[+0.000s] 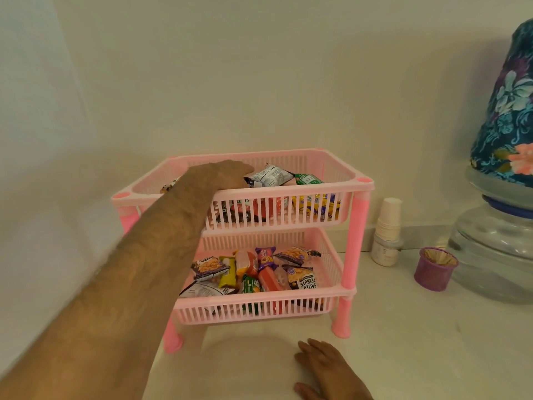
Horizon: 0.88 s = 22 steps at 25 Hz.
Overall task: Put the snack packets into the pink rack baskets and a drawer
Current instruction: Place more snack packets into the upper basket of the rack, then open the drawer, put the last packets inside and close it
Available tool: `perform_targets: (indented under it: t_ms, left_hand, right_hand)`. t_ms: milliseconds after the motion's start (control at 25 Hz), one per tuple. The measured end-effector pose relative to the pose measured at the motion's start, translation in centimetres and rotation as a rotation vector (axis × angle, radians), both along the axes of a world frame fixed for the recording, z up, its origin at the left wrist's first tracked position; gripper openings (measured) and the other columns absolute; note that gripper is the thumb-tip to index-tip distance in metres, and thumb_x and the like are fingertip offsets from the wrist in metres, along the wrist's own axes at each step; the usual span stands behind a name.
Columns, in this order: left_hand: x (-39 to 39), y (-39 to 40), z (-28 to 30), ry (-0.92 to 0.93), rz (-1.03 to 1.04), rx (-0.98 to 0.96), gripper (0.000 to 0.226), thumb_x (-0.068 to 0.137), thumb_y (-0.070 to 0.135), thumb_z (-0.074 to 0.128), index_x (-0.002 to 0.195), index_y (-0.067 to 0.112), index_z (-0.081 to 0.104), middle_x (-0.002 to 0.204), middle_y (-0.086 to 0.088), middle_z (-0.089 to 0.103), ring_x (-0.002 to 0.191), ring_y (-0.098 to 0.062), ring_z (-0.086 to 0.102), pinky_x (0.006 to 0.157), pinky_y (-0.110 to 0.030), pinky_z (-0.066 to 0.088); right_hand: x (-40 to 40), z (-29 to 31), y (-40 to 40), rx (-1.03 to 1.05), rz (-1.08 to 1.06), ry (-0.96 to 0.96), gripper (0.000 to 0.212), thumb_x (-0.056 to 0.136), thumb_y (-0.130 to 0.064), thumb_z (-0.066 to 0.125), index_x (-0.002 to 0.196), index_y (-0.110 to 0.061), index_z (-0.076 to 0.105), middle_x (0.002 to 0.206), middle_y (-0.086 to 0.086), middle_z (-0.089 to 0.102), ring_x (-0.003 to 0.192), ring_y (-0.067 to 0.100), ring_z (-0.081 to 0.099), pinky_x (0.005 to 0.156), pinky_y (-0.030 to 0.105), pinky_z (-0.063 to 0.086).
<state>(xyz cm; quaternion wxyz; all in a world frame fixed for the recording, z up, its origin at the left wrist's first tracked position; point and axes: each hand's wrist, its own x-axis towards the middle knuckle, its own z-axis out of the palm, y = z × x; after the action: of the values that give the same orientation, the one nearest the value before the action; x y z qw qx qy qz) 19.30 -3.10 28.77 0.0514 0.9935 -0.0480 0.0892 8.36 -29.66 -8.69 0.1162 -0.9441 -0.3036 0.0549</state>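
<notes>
A pink two-tier rack stands against the wall on a white counter. Its upper basket [357, 184] holds several snack packets, among them a white one [271, 176] and a green one [308, 179]. The lower basket [331, 290] is filled with several packets, including a salted peanuts packet [302, 280]. My left hand [222, 176] reaches over the front rim into the upper basket, fingers curled down beside the white packet; whether it grips anything is hidden. My right hand [326, 368] lies flat and empty on the counter in front of the rack.
A stack of paper cups [389, 219] on a white jar stands right of the rack. A purple cup [434, 268] sits beside a water dispenser jug [496, 249] with a floral cover at the far right. White counter surface [418, 356] extends in front.
</notes>
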Motion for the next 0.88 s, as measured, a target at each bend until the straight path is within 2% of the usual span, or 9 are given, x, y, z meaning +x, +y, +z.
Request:
perform_targets:
  t_ms: [40, 120, 200, 240, 320, 440, 560, 680, 880]
  left_hand:
    - [-0.2, 0.1, -0.1, 0.001, 0.002, -0.015, 0.060, 0.093, 0.034, 0.067, 0.148, 0.020, 0.046, 0.153, -0.007, 0.048, 0.132, -0.028, 0.051, 0.110, -0.042, 0.041]
    - [-0.5, 0.6, -0.3, -0.013, -0.010, -0.068, 0.060, 0.095, 0.036, 0.064, 0.148, 0.019, 0.044, 0.153, -0.007, 0.048, 0.133, -0.028, 0.051, 0.110, -0.042, 0.040]
    - [-1.6, 0.7, -0.4, -0.154, -0.048, -0.125, 0.053, 0.096, 0.037, 0.062, 0.144, 0.017, 0.049, 0.147, -0.006, 0.054, 0.129, -0.026, 0.053, 0.109, -0.040, 0.040]
    - [-2.2, 0.8, -0.4, -0.243, -0.057, -0.178, 0.050, 0.096, 0.040, 0.061, 0.140, 0.017, 0.053, 0.143, -0.005, 0.057, 0.127, -0.025, 0.055, 0.107, -0.039, 0.040]
    - [-3.7, 0.8, -0.5, -0.433, -0.088, -0.239, 0.046, 0.095, 0.044, 0.062, 0.133, 0.018, 0.059, 0.136, -0.002, 0.063, 0.125, -0.021, 0.056, 0.104, -0.035, 0.040]
    - [-6.5, 0.7, -1.5, -0.700, -0.232, -0.254, 0.030, 0.093, 0.034, 0.064, 0.116, 0.015, 0.070, 0.116, 0.000, 0.072, 0.111, -0.020, 0.060, 0.093, -0.024, 0.039]
    - [-10.0, 0.8, -3.9, -0.862, -0.353, -0.295, 0.016, 0.090, 0.017, 0.065, 0.098, 0.007, 0.074, 0.093, -0.005, 0.075, 0.090, -0.023, 0.064, 0.079, -0.028, 0.047]
    - [-12.6, 0.9, -8.2, -0.744, -0.301, -0.338, 0.016, 0.090, 0.016, 0.065, 0.101, 0.008, 0.073, 0.094, -0.006, 0.074, 0.089, -0.019, 0.063, 0.083, -0.036, 0.051]
    - [-16.0, -1.3, -19.0, -0.218, -0.040, -0.355, 0.044, 0.091, 0.040, 0.067, 0.130, 0.021, 0.060, 0.127, -0.003, 0.065, 0.118, -0.020, 0.058, 0.104, -0.044, 0.047]
  right_hand:
    - [-0.2, -0.4, 0.1, 0.008, 0.021, -0.082, 0.057, 0.082, -0.079, 0.044, 0.113, -0.040, 0.071, 0.128, -0.018, 0.066, 0.117, 0.004, 0.064, 0.093, 0.026, 0.054]
    - [-0.5, -0.6, 0.2, -0.078, 0.000, -0.075, 0.060, 0.088, -0.076, 0.039, 0.125, -0.036, 0.065, 0.140, -0.013, 0.059, 0.129, 0.009, 0.056, 0.106, 0.034, 0.045]
    - [-0.6, -0.9, 0.2, -0.050, 0.016, -0.081, 0.071, 0.092, -0.075, 0.028, 0.147, -0.034, 0.044, 0.160, -0.010, 0.031, 0.149, 0.012, 0.026, 0.124, 0.037, 0.013]
    - [-0.6, -1.0, 0.2, -0.047, 0.009, -0.064, 0.075, 0.093, -0.075, 0.022, 0.154, -0.033, 0.030, 0.164, -0.009, 0.016, 0.153, 0.012, 0.010, 0.125, 0.032, -0.003]
    - [-0.6, -1.1, 0.2, -0.097, 0.015, -0.058, 0.076, 0.094, -0.072, 0.013, 0.158, -0.032, 0.011, 0.166, -0.007, -0.002, 0.153, 0.013, -0.007, 0.118, 0.028, -0.019]
    - [-0.8, -1.3, 0.3, -0.177, -0.024, -0.059, 0.074, 0.096, -0.068, 0.010, 0.159, -0.030, -0.001, 0.167, -0.001, -0.010, 0.153, 0.016, -0.014, 0.119, 0.035, -0.019]
    - [-1.6, -1.5, 0.4, -0.210, -0.080, -0.029, 0.078, 0.094, -0.071, 0.010, 0.158, -0.028, -0.005, 0.166, 0.003, -0.014, 0.153, 0.020, -0.015, 0.122, 0.044, -0.012]
    - [-2.6, -1.6, 0.4, -0.201, -0.112, -0.008, 0.086, 0.090, -0.077, 0.005, 0.158, -0.025, -0.007, 0.166, 0.004, -0.015, 0.152, 0.020, -0.017, 0.122, 0.046, -0.012]
    - [-4.5, -1.6, -0.1, -0.181, -0.147, 0.007, 0.092, 0.085, -0.080, 0.000, 0.158, -0.024, -0.008, 0.166, 0.005, -0.016, 0.152, 0.019, -0.018, 0.122, 0.047, -0.013]
